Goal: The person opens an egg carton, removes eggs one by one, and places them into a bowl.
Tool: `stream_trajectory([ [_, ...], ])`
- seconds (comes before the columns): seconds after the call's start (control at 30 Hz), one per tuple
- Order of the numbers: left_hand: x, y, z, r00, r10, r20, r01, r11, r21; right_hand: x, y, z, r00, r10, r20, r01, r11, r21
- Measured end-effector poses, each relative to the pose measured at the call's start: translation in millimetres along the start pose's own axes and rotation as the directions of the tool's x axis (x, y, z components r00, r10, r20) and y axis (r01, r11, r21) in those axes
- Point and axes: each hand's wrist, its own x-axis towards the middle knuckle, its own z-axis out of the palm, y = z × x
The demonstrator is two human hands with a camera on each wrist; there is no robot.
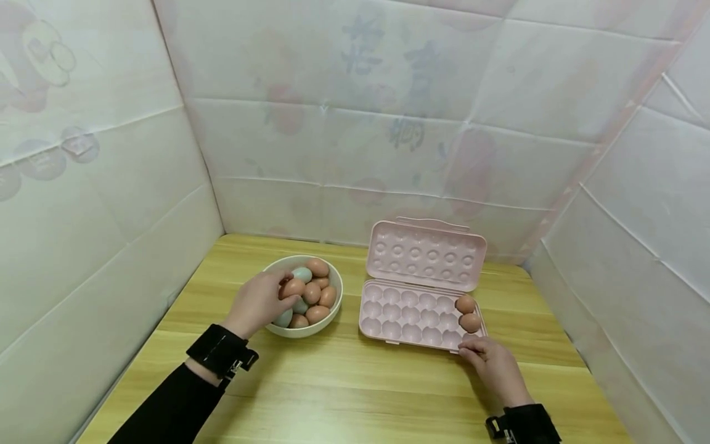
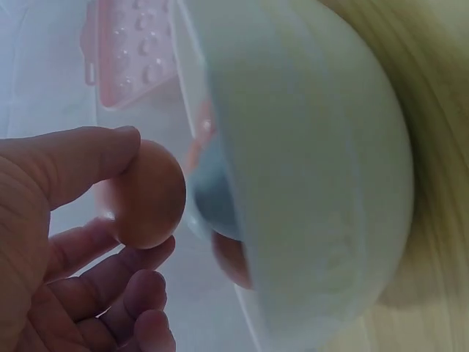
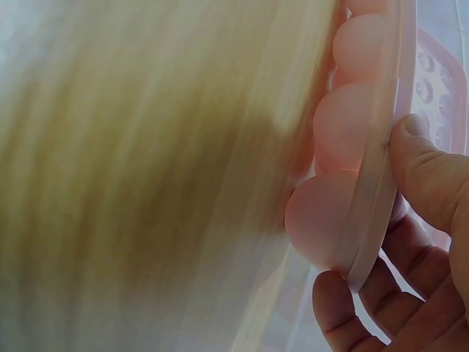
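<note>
My left hand [image 1: 257,305] pinches a brown egg [image 2: 150,194] between thumb and fingers over the left side of a white bowl [image 1: 302,332]. Inside the bowl lie several brown eggs [image 1: 317,314] and a few pale blue-green eggs [image 1: 302,274]. To the right, a pink plastic egg box [image 1: 388,336] lies with its lid [image 1: 427,253] raised at the back. Two brown eggs [image 1: 469,322] sit in its rightmost column. My right hand [image 1: 496,364] grips the box's front right corner, its thumb [image 3: 421,150] on the front rim.
The wooden table [image 1: 344,388] carries the bowl and box side by side, with a gap between them. Pale printed sheeting [image 1: 355,148] encloses the back and both sides. Black straps [image 1: 219,351] with small cameras wrap both wrists.
</note>
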Motion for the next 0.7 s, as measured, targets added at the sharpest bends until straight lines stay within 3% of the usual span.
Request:
stream_trajectory([
  [0.4, 4.0, -8.0, 15.1, 0.999, 0.010, 0.037, -0.011, 1.000, 0.020, -0.4, 0.3, 3.0, 1.000, -0.009, -0.019, 0.009, 1.000, 0.004],
  [0.5, 5.8, -6.5, 19.7, 0.998, 0.043, 0.044, -0.040, 0.997, -0.062, -0.4, -0.5, 1.7, 1.000, -0.007, -0.023, 0.007, 1.000, 0.004],
  [0.53, 6.4, -5.8, 21.3, 0.997, 0.034, 0.070, -0.023, 0.988, -0.156, -0.4, -0.5, 1.4, 1.000, -0.006, -0.022, 0.006, 1.000, 0.007],
  [0.57, 6.4, -5.7, 22.3, 0.996, 0.049, 0.078, -0.036, 0.986, -0.161, -0.5, -0.3, 1.4, 1.000, -0.002, -0.019, 0.002, 1.000, 0.004],
  [0.63, 5.6, -5.9, 24.0, 0.993, 0.073, 0.089, -0.060, 0.987, -0.146, -0.3, 0.2, 1.3, 1.000, 0.007, -0.012, -0.006, 1.000, 0.009],
  [0.7, 4.9, -7.1, 25.1, 0.990, 0.110, 0.092, -0.103, 0.992, -0.074, -0.4, 0.9, 1.8, 1.000, 0.003, -0.014, -0.003, 1.000, 0.008],
])
